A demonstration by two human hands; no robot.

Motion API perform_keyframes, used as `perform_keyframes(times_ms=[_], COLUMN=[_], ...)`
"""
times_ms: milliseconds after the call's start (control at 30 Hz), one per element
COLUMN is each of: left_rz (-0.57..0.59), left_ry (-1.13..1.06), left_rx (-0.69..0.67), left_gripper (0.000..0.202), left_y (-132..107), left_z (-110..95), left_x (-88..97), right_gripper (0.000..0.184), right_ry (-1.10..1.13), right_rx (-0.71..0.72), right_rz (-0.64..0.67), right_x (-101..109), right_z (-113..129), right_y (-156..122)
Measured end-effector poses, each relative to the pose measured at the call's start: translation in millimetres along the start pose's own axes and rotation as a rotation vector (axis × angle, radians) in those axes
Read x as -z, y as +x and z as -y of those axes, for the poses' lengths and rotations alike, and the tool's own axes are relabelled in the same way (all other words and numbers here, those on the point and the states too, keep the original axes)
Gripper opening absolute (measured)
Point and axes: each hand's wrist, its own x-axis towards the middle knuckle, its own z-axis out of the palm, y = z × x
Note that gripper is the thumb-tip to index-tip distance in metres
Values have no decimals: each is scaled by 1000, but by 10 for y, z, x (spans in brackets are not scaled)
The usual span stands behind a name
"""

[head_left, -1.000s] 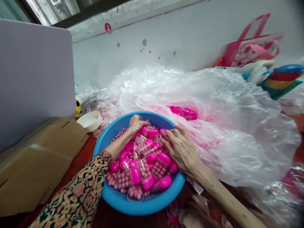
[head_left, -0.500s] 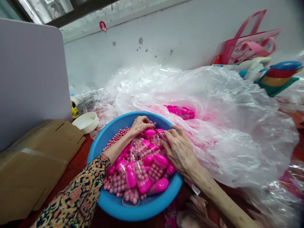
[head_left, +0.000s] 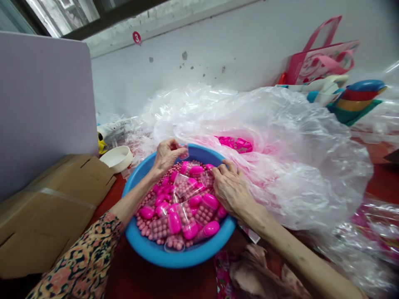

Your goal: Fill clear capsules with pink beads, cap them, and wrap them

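A blue basin [head_left: 179, 261] holds loose pink beads [head_left: 145, 226] and several clear plastic containers [head_left: 160, 229] filled with beads, most with bright pink caps [head_left: 174, 222]. Above the basin's far rim, my left hand [head_left: 168, 155] pinches a small clear cup [head_left: 184, 152] with pink beads in it. My right hand [head_left: 232, 185] is over the basin's right side, its fingers curled down beside a clear bead-filled container [head_left: 207, 179]. What those fingertips grip, if anything, is hidden.
Behind the basin spreads a large clear plastic bag [head_left: 299, 166] with pink caps [head_left: 235, 144] inside. A white round lid [head_left: 116, 159] and a folded cardboard box [head_left: 56, 207] lie left. A crumpled cloth [head_left: 255, 274] is front right; a pink bag [head_left: 318, 62] stands behind.
My left hand has risen from among the beads to above the far left rim, with a beaded cup now in its fingers. My right hand has shifted slightly, its fingers more curled.
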Motion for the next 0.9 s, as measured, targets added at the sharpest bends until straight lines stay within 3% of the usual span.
perform_keyframes(times_ms=[133, 233, 433, 633, 900], left_rz=[-27, -70, -162, -218, -236], left_ry=[-102, -156, -245, -292, -354], left_rx=[6, 48, 119, 116, 160], left_gripper=[20, 19, 21, 18, 18], left_y=[-416, -788, -1342, -1553, -1578], left_z=[-232, -255, -128, -19, 123], left_x=[346, 528, 601, 545, 550], right_gripper=[47, 44, 38, 40, 47], right_ry=[-50, -90, -179, -139, -109], right_rx=[154, 246, 308, 312, 243], right_rz=[50, 98, 213, 383, 499], right_x=[16, 23, 114, 220, 213], right_z=[-48, -95, -170, -292, -242], right_y=[70, 157, 327, 571, 721])
